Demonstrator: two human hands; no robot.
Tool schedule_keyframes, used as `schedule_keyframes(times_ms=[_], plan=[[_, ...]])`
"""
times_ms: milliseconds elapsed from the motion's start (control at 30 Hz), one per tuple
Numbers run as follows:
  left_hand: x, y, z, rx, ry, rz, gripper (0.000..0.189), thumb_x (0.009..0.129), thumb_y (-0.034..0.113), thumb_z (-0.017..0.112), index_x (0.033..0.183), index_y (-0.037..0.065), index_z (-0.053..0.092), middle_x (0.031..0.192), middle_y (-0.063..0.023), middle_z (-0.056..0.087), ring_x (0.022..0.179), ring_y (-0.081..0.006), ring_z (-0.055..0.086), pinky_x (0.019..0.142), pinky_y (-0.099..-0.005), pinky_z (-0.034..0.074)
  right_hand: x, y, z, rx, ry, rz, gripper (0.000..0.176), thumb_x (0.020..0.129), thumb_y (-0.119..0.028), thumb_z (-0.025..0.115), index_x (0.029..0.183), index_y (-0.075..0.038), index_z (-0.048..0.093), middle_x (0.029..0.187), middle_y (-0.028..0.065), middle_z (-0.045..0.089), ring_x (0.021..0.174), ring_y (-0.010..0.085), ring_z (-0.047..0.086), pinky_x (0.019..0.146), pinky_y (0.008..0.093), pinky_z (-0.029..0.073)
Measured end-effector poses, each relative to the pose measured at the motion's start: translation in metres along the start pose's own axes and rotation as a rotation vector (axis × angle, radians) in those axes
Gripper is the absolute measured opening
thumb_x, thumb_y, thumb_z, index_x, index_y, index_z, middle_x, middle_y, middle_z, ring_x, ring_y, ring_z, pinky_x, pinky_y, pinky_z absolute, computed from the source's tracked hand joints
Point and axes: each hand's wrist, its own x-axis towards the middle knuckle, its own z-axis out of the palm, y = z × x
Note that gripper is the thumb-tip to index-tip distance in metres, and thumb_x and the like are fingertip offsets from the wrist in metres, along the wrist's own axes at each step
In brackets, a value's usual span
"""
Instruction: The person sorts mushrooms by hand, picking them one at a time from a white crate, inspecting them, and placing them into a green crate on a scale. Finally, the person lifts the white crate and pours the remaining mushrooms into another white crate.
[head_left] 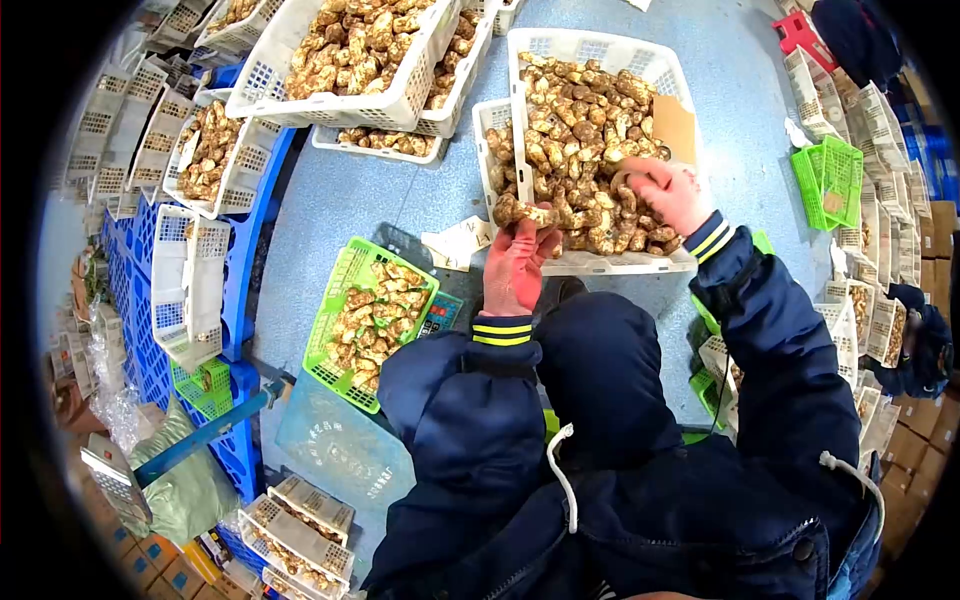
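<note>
In my left hand (515, 275) I grip a brown and cream mushroom (523, 212), which looks like a matsutake, at the near left corner of a white plastic crate (600, 265). That crate is heaped with similar mushrooms (590, 125), and a piece of brown cardboard (675, 128) stands at its right side. My right hand (672, 195) is over the right part of the heap, its fingers curled and slightly blurred. What those fingers hold, if anything, I cannot make out. Left of my left hand is a green basket (335, 345) with mushrooms in it.
A paper note (457, 244) lies on the blue surface (330, 190). Stacked white crates (400, 112) of mushrooms stand at the back left, beside blue pallets (130, 260). To the right are another green basket (828, 183), rows of crates and a person in dark clothing (922, 340).
</note>
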Motion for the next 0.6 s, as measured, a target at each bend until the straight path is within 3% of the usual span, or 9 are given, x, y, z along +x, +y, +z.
schedule_keyframes(times_ms=[100, 133, 233, 300, 367, 400, 467, 567, 600], plan=[[0.0, 0.003, -0.003, 0.022, -0.038, 0.014, 0.035, 0.085, 0.012, 0.051, 0.118, 0.001, 0.043, 0.122, -0.0174, 0.044, 0.106, -0.0302, 0.05, 0.091, -0.0428, 0.042, 0.005, 0.023, -0.01, 0.085, 0.149, -0.023, 0.032, 0.083, -0.015, 0.05, 0.113, -0.007, 0.055, 0.087, 0.0001, 0.06, 0.073, 0.0076, 0.052, 0.066, 0.0212, 0.043], [0.0, 0.003, -0.004, 0.004, -0.052, 0.019, 0.035, 0.085, 0.012, 0.051, 0.118, 0.001, 0.043, 0.122, -0.0174, 0.044, 0.106, -0.0303, 0.049, 0.091, -0.0427, 0.041, 0.0, 0.026, -0.015, 0.164, 0.131, 0.152, 0.032, 0.084, -0.016, 0.049, 0.114, -0.007, 0.054, 0.082, -0.001, 0.059, 0.066, 0.0067, 0.05, 0.058, 0.0198, 0.042], [0.0, 0.007, 0.003, -0.053, -0.082, -0.015, 0.034, 0.086, 0.01, 0.05, 0.117, 0.001, 0.043, 0.124, -0.0165, 0.043, 0.108, -0.0289, 0.049, 0.094, -0.0421, 0.039, 0.005, 0.053, -0.012, 0.183, 0.167, 0.096, 0.033, 0.086, -0.02, 0.047, 0.114, -0.004, 0.053, 0.078, -0.0009, 0.056, 0.062, 0.0056, 0.048, 0.054, 0.0197, 0.04], [0.001, 0.005, 0.008, -0.042, -0.082, -0.045, 0.033, 0.086, 0.01, 0.05, 0.117, 0.002, 0.044, 0.125, -0.0157, 0.043, 0.109, -0.0283, 0.048, 0.095, -0.042, 0.039, 0.005, 0.041, -0.006, 0.547, -0.214, 0.009, 0.032, 0.087, -0.017, 0.046, 0.116, -0.005, 0.051, 0.094, 0.0062, 0.061, 0.071, 0.0077, 0.053, 0.063, 0.0202, 0.044], [0.001, 0.004, 0.019, -0.037, -0.038, 0.01, 0.033, 0.087, 0.012, 0.049, 0.118, 0.004, 0.043, 0.126, -0.0135, 0.043, 0.112, -0.0271, 0.046, 0.096, -0.0413, 0.037, -0.007, -0.018, 0.011, 0.641, -0.317, 0.198, 0.038, 0.09, -0.027, 0.043, 0.119, -0.004, 0.047, 0.093, 0.0089, 0.061, 0.075, 0.0124, 0.059, 0.065, 0.0236, 0.048], [0.0, 0.002, 0.026, 0.08, -0.01, 0.016, 0.033, 0.088, 0.014, 0.048, 0.12, 0.005, 0.043, 0.125, -0.0108, 0.044, 0.114, -0.0259, 0.044, 0.098, -0.0405, 0.035, -0.007, -0.017, 0.02, 0.726, -0.406, 0.124, 0.038, 0.09, -0.028, 0.042, 0.12, -0.005, 0.047, 0.094, 0.0096, 0.061, 0.08, 0.0136, 0.06, 0.066, 0.0236, 0.048], [-0.001, 0.0, 0.029, 0.07, -0.05, -0.075, 0.034, 0.089, 0.014, 0.047, 0.121, 0.006, 0.041, 0.123, -0.0097, 0.045, 0.114, -0.0245, 0.044, 0.098, -0.0397, 0.035, -0.006, -0.048, 0.033, 0.768, -0.497, 0.202, 0.035, 0.089, -0.022, 0.045, 0.12, -0.005, 0.049, 0.092, 0.0053, 0.06, 0.079, 0.0104, 0.059, 0.062, 0.0214, 0.046], [0.0, -0.002, 0.033, 0.028, -0.072, -0.012, 0.035, 0.09, 0.011, 0.045, 0.123, 0.005, 0.039, 0.12, -0.0093, 0.047, 0.111, -0.0234, 0.046, 0.096, -0.0397, 0.036, -0.002, -0.05, 0.044, 0.621, -0.369, 0.059, 0.037, 0.085, -0.016, 0.053, 0.119, -0.003, 0.049, 0.095, 0.0033, 0.06, 0.081, 0.0071, 0.055, 0.064, 0.0201, 0.044], [0.0, -0.003, 0.029, 0.019, -0.075, -0.002, 0.035, 0.09, 0.011, 0.045, 0.123, 0.005, 0.039, 0.12, -0.0093, 0.047, 0.111, -0.0234, 0.046, 0.096, -0.0397, 0.036, -0.003, -0.048, 0.048, 0.497, -0.151, 0.031, 0.038, 0.081, -0.012, 0.055, 0.116, -0.001, 0.05, 0.098, 0.0057, 0.06, 0.086, 0.0119, 0.056, 0.071, 0.0242, 0.046]])
